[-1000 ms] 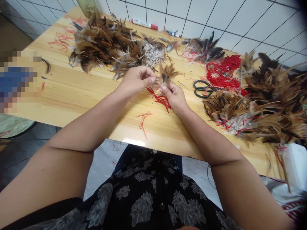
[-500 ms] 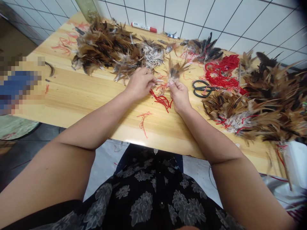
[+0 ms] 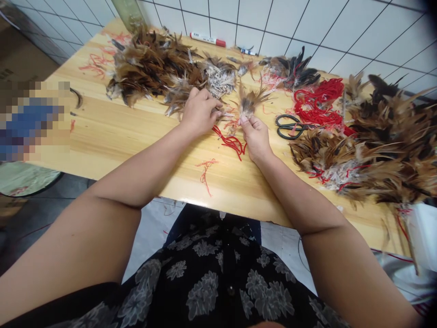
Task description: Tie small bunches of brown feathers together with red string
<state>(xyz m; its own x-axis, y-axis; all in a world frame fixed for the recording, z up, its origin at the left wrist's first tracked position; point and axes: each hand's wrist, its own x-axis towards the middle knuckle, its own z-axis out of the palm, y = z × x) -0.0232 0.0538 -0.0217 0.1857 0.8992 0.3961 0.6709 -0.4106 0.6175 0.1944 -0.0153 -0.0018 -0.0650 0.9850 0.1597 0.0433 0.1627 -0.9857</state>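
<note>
My right hand [image 3: 255, 136] pinches the pale base of a small bunch of brown feathers [image 3: 251, 101] between thumb and fingers, the tips fanning upward. My left hand [image 3: 200, 111] rests at the near edge of a large pile of brown feathers [image 3: 150, 64]. Its fingers are curled, and whatever lies in them is hidden from me. Short lengths of red string [image 3: 234, 145] lie on the wooden table between my hands. Pinkish thread scraps [image 3: 232, 123] are scattered by the bunch.
Black-handled scissors [image 3: 289, 126] lie right of my right hand, by a heap of red cord [image 3: 319, 102]. Tied feather bunches [image 3: 382, 146] cover the right side. Dark feathers [image 3: 293, 68] and a red-capped marker [image 3: 207, 39] lie near the tiled wall [image 3: 256, 20].
My left hand has shifted slightly up and away, toward the feather pile. My right hand keeps its pinch on the bunch. The view has moved slightly.
</note>
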